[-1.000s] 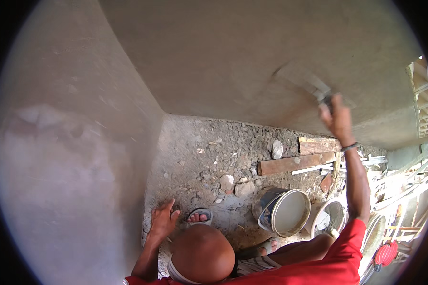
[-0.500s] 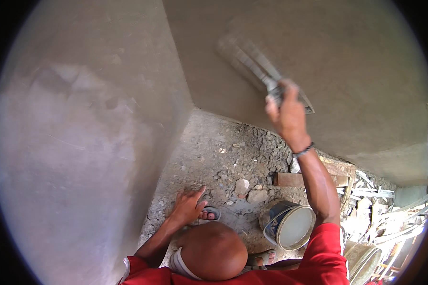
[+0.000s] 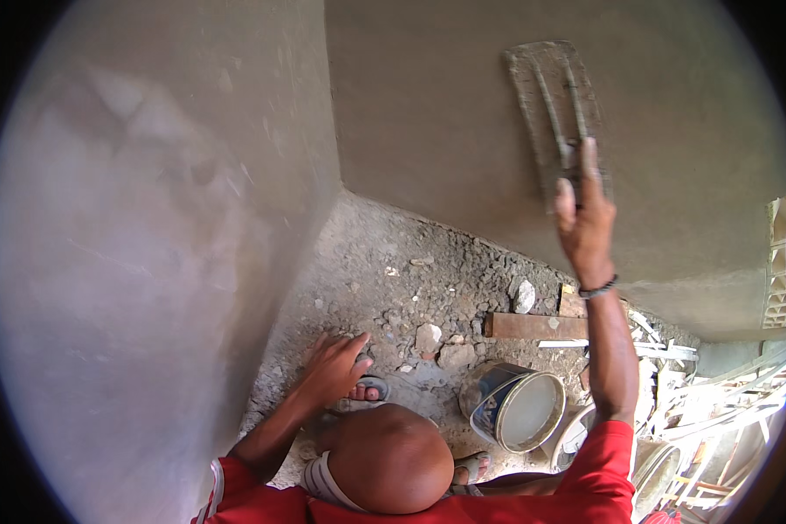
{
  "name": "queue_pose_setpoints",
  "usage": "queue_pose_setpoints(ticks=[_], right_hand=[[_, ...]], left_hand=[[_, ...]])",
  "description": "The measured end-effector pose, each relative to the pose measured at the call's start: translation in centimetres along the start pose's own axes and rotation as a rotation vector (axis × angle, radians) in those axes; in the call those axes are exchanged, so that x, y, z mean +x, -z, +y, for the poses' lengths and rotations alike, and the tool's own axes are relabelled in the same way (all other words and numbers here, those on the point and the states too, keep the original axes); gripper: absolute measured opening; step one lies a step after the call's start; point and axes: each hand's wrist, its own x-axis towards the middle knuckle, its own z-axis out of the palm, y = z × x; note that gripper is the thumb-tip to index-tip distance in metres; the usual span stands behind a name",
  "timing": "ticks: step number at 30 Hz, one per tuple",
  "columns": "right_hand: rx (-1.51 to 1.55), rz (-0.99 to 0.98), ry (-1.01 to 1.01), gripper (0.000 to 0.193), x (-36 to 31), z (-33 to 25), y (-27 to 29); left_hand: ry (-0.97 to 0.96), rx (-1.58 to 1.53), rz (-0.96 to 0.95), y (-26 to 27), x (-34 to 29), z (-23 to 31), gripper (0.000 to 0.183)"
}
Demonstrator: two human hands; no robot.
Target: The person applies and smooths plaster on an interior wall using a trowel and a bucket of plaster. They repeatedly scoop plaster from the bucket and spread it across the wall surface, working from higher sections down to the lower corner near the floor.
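Observation:
My right hand (image 3: 589, 229) grips a long plastering trowel (image 3: 550, 96) by its handle. The trowel's flat blade lies along the grey plastered wall (image 3: 419, 105) on the far side, nearly upright, its back crusted with dried mortar. Part of the handle is hidden by my fingers. Low at the left, my left hand (image 3: 334, 367) hangs beside my bent knee with fingers stretched out and holds nothing. Beneath it is the rubble-strewn ground (image 3: 358, 271).
A second plastered wall (image 3: 148, 288) rises on the left and meets the far one in a corner. A dark blue bucket (image 3: 495, 382) with cloudy liquid stands right of my knee. Beyond it lie a wooden plank (image 3: 533, 327), stones and pale strips (image 3: 716, 410); another bucket (image 3: 659, 480) stands lower right.
My right hand has carried the trowel to the right across the far wall, turning it from a leftward slant to nearly upright. My left hand keeps its place by the knee.

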Motion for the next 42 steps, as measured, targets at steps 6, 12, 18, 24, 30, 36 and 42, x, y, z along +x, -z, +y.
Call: queue_pose_setpoints(ticks=[6,12,18,24,30,36,42], right_hand=[[-0.536,-0.454,0.145,0.076,-7.7,6.7,-5.4],[-0.242,-0.036,0.260,0.078,-1.2,2.7,0.7],[-0.471,-0.377,0.145,0.078,-3.8,1.6,-7.6],[-0.463,-0.261,0.232,0.077,-4.7,5.5,-0.8],[-0.307,-0.260,0.102,0.078,0.2,-2.4,-4.1],[-0.690,-0.708,0.138,0.078,-7.1,4.1,-10.2],[-0.345,-0.425,0.022,0.078,-3.7,5.1,-0.1]], left_hand=[[-0.044,0.019,-0.026,1.9,1.1,3.2,0.053],[0.152,0.017,-0.006,0.2,-4.7,-1.0,0.054],[-0.063,-0.011,-0.107,-1.5,-0.8,2.6,0.053],[0.049,-0.066,0.124,1.5,-3.8,0.4,0.053],[0.007,-0.065,-0.007,-0.1,-0.6,0.8,0.055],[-0.078,-0.050,-0.147,0.3,0.8,4.0,0.057],[0.163,-0.076,-0.007,-2.1,-6.0,-4.0,0.055]])
